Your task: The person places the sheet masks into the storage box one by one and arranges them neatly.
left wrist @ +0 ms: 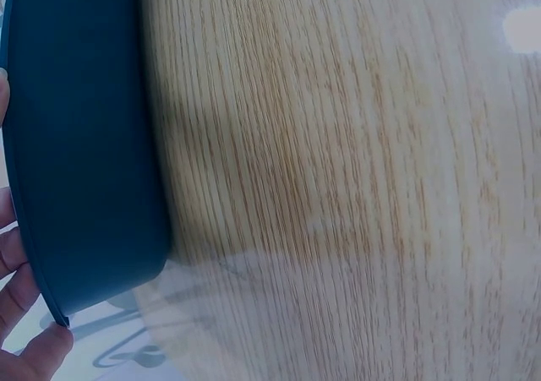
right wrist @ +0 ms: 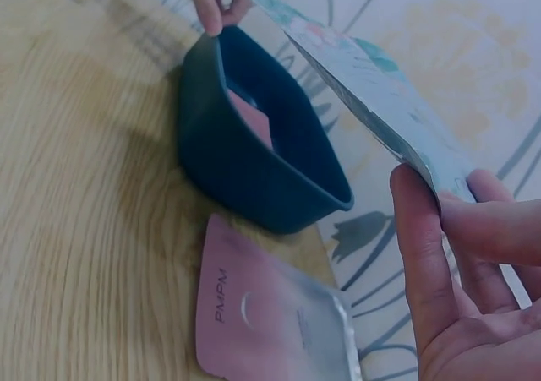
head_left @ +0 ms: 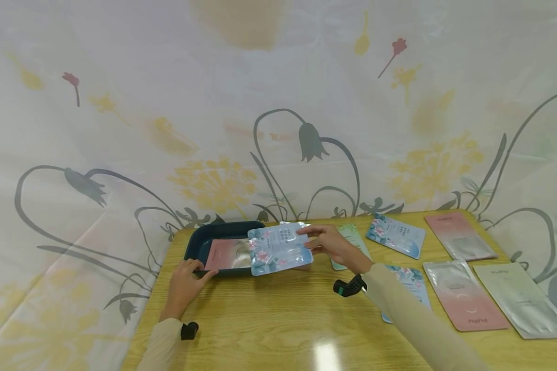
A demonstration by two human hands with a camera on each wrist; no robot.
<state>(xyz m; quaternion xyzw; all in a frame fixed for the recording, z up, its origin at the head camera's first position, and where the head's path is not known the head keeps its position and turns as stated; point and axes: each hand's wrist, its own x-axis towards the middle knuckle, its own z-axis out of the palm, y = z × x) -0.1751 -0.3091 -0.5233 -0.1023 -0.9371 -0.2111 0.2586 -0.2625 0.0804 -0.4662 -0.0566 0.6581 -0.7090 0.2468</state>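
Observation:
My right hand [head_left: 331, 246] pinches one edge of a blue floral sheet-mask packet [head_left: 280, 250], holding it raised and tilted beside the dark blue bin [head_left: 196, 242]. The packet [right wrist: 372, 85] is seen nearly edge-on in the right wrist view, between thumb and fingers. With my left hand [head_left: 185, 286] I grip the bin's rim at its near left corner; in the left wrist view, fingertips lie along the rim. Inside the bin rests a pink and silver packet [head_left: 227, 254], partly hidden by the held one. A pink PMPM packet [right wrist: 262, 309] lies on the table next to the bin.
On the right of the wooden table [head_left: 260, 330] lie a green packet [head_left: 353, 239], two blue floral packets [head_left: 396, 235], two pink and silver packets [head_left: 464, 296] and a pale silver packet [head_left: 526, 299]. A flower-printed cloth [head_left: 278, 77] hangs behind the table.

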